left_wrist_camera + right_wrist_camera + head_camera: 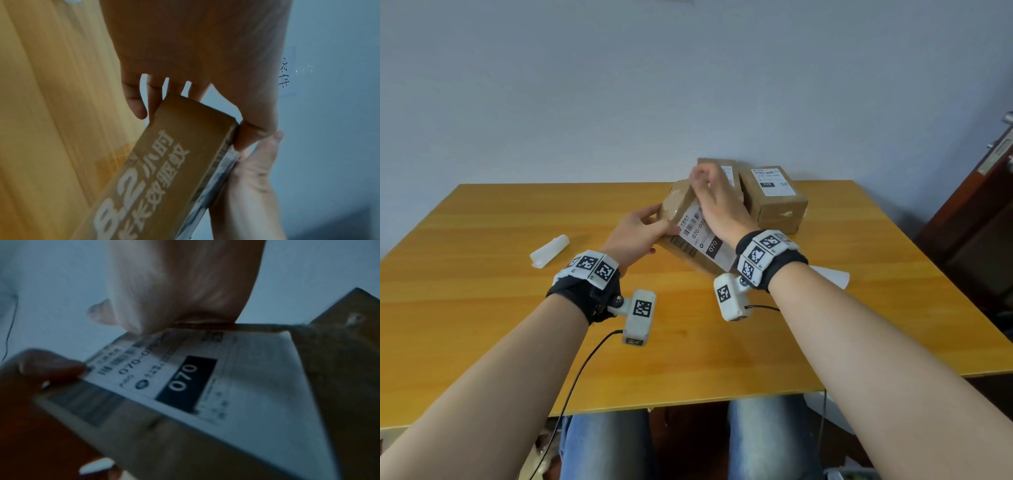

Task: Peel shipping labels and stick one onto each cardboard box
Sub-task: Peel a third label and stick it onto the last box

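Cardboard, small brown rectangular box (690, 226), is held tilted just above the yellow wooden surface (482, 291), between both hands. White printed shipping label with "070" block (705, 236) is already on its upper face.

Left hand (635, 233) grip is clamped on the box's near-left end: thumb on the label edge, fingers wrapped under, as the left wrist view shows. Right hand (717, 202) lies over the far end of the label with fingers curled. We can't tell whether it's pinching the box edge or just pressing; the picture is blurred there.

Handling, our read:
- The box looks light, since the left hand carries much of it from one end.
- It looks stiff enough to take smoothing pressure, though the corners probably crush if squeezed.
- The taped faces look slick, so we'd hold by opposing side faces, not by the label.
- The label is thin and looks creased near one edge, so we'd press from centre outward.

Two more labelled brown cardboard boxes (774, 198) sit behind, near the wall. A white curled backing sheet (549, 251) lies to the left on the surface, and another white sheet (832, 275) is partly behind the right wrist.

Hidden or unclear:
- The right fingertips and the label's far edge are hidden.
- The rear-left box is mostly covered by the right hand.
- The right wrist view is dark and smeared, and only "070" is legible.
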{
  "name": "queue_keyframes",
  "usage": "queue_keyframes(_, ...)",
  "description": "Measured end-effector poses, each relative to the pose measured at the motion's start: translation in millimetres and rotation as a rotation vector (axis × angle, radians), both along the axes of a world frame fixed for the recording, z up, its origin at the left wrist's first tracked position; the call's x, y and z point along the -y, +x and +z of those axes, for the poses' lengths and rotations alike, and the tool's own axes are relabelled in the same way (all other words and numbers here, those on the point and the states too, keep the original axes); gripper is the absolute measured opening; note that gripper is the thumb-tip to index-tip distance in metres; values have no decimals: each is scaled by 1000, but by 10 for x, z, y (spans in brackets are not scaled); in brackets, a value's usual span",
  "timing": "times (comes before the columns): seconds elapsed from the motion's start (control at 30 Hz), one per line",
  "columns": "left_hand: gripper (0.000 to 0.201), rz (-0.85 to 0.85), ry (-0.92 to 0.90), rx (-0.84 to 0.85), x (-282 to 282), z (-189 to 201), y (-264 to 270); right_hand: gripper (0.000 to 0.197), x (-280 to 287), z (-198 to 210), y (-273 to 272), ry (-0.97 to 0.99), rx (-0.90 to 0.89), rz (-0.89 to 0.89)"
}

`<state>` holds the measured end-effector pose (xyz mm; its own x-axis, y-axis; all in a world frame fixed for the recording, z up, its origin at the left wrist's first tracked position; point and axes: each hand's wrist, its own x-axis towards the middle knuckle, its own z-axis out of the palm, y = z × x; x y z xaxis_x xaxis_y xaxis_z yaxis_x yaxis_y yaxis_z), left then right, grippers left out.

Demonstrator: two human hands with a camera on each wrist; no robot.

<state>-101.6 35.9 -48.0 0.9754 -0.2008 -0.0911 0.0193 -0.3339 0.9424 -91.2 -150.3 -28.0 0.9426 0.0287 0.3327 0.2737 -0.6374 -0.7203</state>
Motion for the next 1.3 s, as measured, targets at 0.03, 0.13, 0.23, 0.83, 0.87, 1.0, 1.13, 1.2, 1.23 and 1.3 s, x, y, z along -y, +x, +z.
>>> queue_keyframes(0.03,74,2,-3,9,7,22,-8,63,-2,-32,7,-64,0,29)
queue_keyframes(0.13,62,12,-6,20,28,81,-37,93,4,-72,-11,-160,58,2)
queue_keyframes(0.23,47,22,-22,24,38,124,-35,95,-12,-84,-15,-170,156,-15)
queue_keyframes(0.83,85,-38,43,163,-34,70,20,59,73,-177,110,1,161,-305)
queue_keyframes(0.87,91,-46,59,167,-42,58,24,61,80,-194,115,19,174,-327)
queue_keyframes(1.0,95,-71,89,165,-74,32,41,59,94,-213,129,119,157,-376)
queue_keyframes(1.13,79,-24,76,161,-92,-1,69,60,170,-173,149,256,73,-377)
queue_keyframes(1.2,75,39,30,148,-104,-21,89,59,233,-211,165,270,59,-363)
queue_keyframes(1.23,74,67,9,136,-112,-41,104,60,256,-250,177,264,33,-361)
queue_keyframes(1.3,70,101,-30,99,-134,-103,133,67,259,-356,194,229,-50,-387)
